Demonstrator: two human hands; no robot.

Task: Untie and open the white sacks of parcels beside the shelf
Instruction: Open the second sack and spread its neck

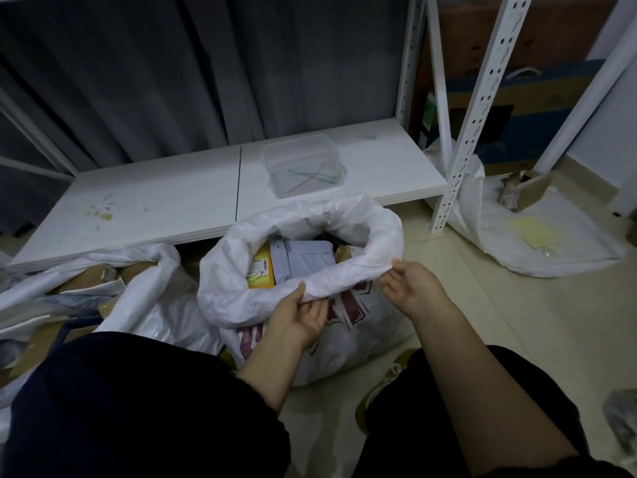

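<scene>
Head view looks down on a person crouched on the pale tiled floor (482, 322) in front of a low white shelf (155, 208). The middle sack (220, 281) stands on the floor just near of the shelf board's front edge, between the person's knees. Its mouth is open and its rim is rolled outward into a thick collar, with red-brown print showing on its near side.

The left hand (300, 315) grips the near part of that rolled rim, thumb on top and fingers curled beneath. The right hand (410, 288) pinches the rim a little further right, thumb and fingertips closed on the fabric. The two hands are apart, each clamped on the collar.

Inside the mouth lie a yellow parcel (262, 267) and, touching it on the right, a grey-blue parcel (303, 260); darker items behind them are too shadowed to make out.

To the left, touching the middle sack, a second white sack (148, 298) lies open with brown parcels (100, 274) showing. To the far right, beyond the perforated shelf upright (482, 98), a third white sack (551, 243) slumps on the floor with an open cardboard box (527, 193) on top.

On the shelf board sits a clear plastic box (300, 157) holding thin coloured ties (306, 177). A dark curtain (172, 63) hangs behind the shelf.
</scene>
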